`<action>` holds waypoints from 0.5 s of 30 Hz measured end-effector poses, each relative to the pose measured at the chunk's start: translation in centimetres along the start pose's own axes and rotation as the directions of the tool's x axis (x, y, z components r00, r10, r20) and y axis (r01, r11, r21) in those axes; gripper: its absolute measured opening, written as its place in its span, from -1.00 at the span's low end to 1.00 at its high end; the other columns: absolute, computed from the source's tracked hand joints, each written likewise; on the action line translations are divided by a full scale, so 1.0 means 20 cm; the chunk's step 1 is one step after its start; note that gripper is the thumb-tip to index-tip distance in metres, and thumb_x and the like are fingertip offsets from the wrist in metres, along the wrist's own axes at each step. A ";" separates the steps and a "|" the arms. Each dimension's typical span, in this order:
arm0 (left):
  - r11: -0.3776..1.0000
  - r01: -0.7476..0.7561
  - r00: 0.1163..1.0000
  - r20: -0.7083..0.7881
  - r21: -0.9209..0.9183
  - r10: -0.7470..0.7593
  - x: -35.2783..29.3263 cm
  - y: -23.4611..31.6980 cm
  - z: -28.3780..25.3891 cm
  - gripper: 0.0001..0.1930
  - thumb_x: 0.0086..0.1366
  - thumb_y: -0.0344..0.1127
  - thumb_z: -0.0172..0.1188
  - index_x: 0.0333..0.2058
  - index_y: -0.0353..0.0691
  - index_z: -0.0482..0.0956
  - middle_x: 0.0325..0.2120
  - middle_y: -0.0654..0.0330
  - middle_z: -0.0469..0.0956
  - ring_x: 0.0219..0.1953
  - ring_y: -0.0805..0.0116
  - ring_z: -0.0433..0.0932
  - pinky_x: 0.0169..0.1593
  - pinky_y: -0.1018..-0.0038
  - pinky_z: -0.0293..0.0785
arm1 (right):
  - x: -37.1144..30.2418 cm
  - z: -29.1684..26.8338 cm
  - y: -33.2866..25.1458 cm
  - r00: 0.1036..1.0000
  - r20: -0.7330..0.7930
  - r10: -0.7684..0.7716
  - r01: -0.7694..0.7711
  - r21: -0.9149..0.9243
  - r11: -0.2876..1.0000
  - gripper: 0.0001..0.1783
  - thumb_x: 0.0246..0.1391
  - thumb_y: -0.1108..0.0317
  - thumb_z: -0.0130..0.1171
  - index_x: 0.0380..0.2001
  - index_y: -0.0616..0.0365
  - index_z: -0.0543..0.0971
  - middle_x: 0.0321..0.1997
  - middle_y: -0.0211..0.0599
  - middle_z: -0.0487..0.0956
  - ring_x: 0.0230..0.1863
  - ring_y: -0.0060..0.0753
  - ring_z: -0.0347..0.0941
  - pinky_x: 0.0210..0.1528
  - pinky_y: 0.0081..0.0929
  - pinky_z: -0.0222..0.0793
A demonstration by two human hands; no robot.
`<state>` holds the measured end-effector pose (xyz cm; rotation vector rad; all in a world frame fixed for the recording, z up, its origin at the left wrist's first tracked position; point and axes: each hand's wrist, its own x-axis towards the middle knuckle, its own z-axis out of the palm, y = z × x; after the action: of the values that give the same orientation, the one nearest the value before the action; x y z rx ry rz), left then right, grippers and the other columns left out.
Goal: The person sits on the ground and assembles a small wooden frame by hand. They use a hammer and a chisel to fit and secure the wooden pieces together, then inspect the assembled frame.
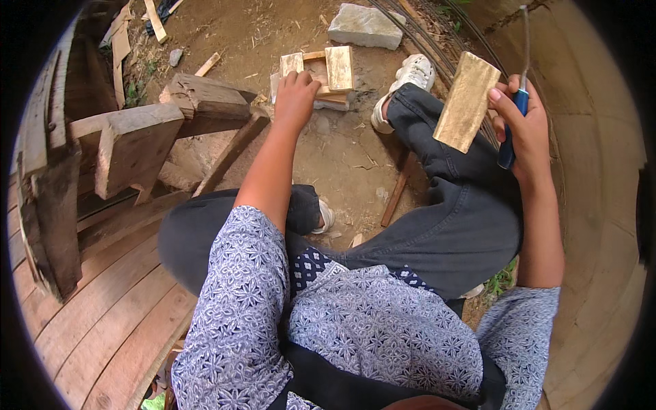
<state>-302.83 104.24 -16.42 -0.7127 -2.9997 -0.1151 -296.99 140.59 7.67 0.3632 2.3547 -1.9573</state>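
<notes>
My right hand (526,126), raised at the right, holds two things. A short flat wooden block (467,102) is pinched between thumb and fingers, and a blue-handled screwdriver (523,102) with a long thin metal shaft pointing up lies across the palm. Ahead on the ground, my left hand (296,98) is closed over the near end of a pale wooden block (292,64). That block forms the left side of a small wooden frame; a similar block (339,68) makes its right side, and thin strips join the two. My left fingertips are partly hidden.
A pale stone block (366,26) lies beyond the frame, beside long thin rods (437,51). Wooden furniture with slats (116,301) and thick cut pieces (140,147) crowds the left. A curved tan surface (601,205) rises at the right. Wood scraps (156,20) dot the dirt.
</notes>
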 end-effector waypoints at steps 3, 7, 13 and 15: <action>0.972 0.032 0.974 -0.212 -0.231 -0.082 -0.02 0.00 -0.04 -0.52 0.13 -0.37 0.22 0.08 -0.06 0.48 0.05 0.07 0.42 0.14 -0.04 0.37 0.22 0.15 0.31 | 0.13 0.14 -0.02 0.989 0.146 -0.014 0.038 -0.165 0.986 -0.60 0.04 0.17 0.41 -0.22 0.06 0.42 -0.31 -0.39 0.57 -0.58 -0.73 0.34 -0.61 -0.68 0.26; 0.847 0.204 0.895 -0.258 -0.491 -0.365 -0.04 0.03 -0.06 -0.43 0.11 -0.29 0.20 0.16 -0.10 0.40 0.15 -0.01 0.33 0.23 -0.06 0.28 0.28 0.09 0.25 | 0.52 0.49 0.14 0.935 0.352 -0.047 0.173 -0.336 0.926 -0.60 0.09 0.12 0.38 -0.20 0.08 0.44 -0.41 -0.48 0.55 -0.61 -0.76 0.27 -0.60 -0.67 0.20; 0.772 0.254 0.894 -0.163 -0.583 -0.418 -0.01 -0.08 -0.08 -0.16 0.06 -0.07 0.35 0.30 -0.14 0.25 0.24 -0.02 0.24 0.29 -0.07 0.21 0.33 0.08 0.16 | 0.87 1.08 0.64 0.902 0.429 0.048 0.035 -0.185 0.982 -0.65 0.03 0.24 0.39 -0.20 0.08 0.47 -0.40 -0.44 0.56 -0.39 -0.58 0.55 -0.48 -0.56 0.44; 0.823 0.234 0.911 -0.179 -0.517 -0.372 0.00 -0.06 -0.11 -0.01 -0.05 0.04 0.48 0.33 -0.14 0.21 0.23 -0.08 0.24 0.28 -0.07 0.20 0.34 0.07 0.12 | 0.91 1.16 0.75 0.910 0.413 0.041 0.056 -0.219 0.974 -0.66 -0.01 0.24 0.39 -0.23 0.09 0.48 -0.41 -0.42 0.58 -0.40 -0.54 0.56 -0.44 -0.51 0.46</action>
<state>-303.35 102.99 -14.38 -0.1907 -2.7916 -0.9330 -313.81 123.04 -14.76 -0.0750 2.2547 -1.5482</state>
